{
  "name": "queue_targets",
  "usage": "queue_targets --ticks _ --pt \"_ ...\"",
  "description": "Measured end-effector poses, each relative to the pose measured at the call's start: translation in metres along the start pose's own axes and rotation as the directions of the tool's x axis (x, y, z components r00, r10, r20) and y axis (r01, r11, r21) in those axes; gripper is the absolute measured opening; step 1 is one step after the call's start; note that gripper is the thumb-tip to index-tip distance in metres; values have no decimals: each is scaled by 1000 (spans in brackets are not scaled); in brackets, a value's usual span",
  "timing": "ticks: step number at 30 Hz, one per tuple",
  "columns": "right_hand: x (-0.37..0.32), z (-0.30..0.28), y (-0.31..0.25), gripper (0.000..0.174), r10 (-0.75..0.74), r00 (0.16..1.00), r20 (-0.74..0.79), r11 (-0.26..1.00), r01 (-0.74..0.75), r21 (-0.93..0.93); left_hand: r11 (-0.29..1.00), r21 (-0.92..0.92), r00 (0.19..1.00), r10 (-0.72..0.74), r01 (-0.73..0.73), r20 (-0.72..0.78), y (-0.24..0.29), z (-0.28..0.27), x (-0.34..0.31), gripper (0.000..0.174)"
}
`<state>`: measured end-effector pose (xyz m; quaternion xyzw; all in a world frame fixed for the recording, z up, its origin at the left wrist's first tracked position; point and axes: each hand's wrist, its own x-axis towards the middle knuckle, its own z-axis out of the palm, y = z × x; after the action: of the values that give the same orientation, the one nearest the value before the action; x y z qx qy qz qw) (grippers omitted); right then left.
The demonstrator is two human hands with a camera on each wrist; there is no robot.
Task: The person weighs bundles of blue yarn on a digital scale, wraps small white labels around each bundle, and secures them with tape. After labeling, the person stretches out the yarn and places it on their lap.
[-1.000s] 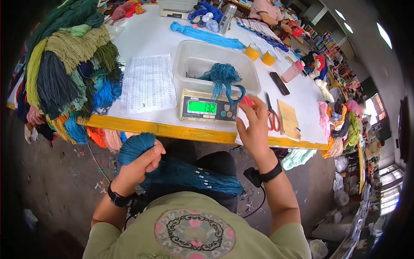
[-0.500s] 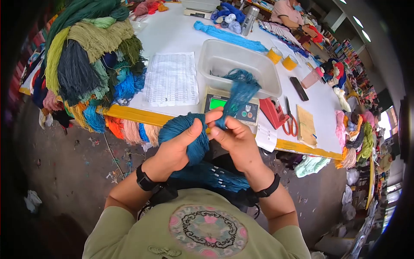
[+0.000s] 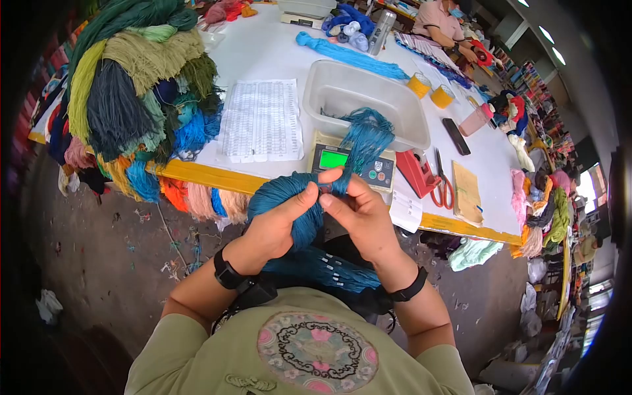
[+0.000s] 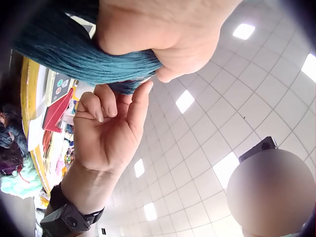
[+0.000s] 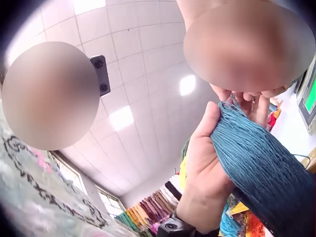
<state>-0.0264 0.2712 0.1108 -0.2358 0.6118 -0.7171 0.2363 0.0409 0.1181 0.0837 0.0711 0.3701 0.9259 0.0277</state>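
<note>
My left hand (image 3: pixel 270 230) grips a thick teal yarn skein (image 3: pixel 283 201) over my lap, thumb on the near side. In the right wrist view the skein (image 5: pixel 261 158) lies across the left palm, its looped end at the fingertips. My right hand (image 3: pixel 368 227) meets it there and pinches teal strands between thumb and fingers. From that pinch, loose teal yarn (image 3: pixel 368 135) runs over the scale (image 3: pixel 380 172) into the grey-white plastic tub (image 3: pixel 418 128). The left wrist view has the right hand's (image 4: pixel 106 133) other fingers curled. More teal skeins (image 3: pixel 316 266) with white tags lie on my lap.
Right of the scale are a red holder (image 3: pixel 418 174), scissors (image 3: pixel 442 187) and a tan notepad (image 3: pixel 466 191). A printed sheet (image 3: pixel 260 122) lies left of the tub. Piled coloured yarn (image 3: pixel 131 85) covers the table's left end. Another person (image 3: pixel 438 23) sits at the far side.
The left hand has lifted the skein from low at the left, and the right hand has come from the scale to meet it. Loose yarn now stretches from the tub to the hands.
</note>
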Motion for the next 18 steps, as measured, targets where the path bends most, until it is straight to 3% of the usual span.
queue_targets --ticks 2,3,5,8,11,15,17,18 --pt "1 -2 5 23 -58 998 19 978 60 -200 993 106 998 53 -48 -42 -2 5 1 49" --pt "0 -3 2 23 -59 998 19 978 62 -202 993 106 998 54 -49 -41 -1 4 2 49" --pt "-2 0 -10 23 55 998 -16 998 -56 -35 1000 17 999 27 -27 -31 -2 -2 2 46" --pt "-4 1 -11 23 74 997 -7 994 -74 76 999 -7 999 35 -35 -17 -1 -7 3 43" --pt "-5 -6 -8 23 105 994 32 987 -109 122 991 134 996 27 -15 -89 -1 -2 6 40" --pt "-6 -6 -4 23 48 999 -3 998 -48 50 989 148 989 27 -4 -149 -6 0 8 37" --pt "-10 -18 -7 20 190 980 53 977 -194 87 960 264 987 123 -91 -107 -7 -3 8 37" --pt "-14 -26 0 20 190 981 40 977 -193 87 963 263 992 -15 48 -124 -3 -10 5 40"
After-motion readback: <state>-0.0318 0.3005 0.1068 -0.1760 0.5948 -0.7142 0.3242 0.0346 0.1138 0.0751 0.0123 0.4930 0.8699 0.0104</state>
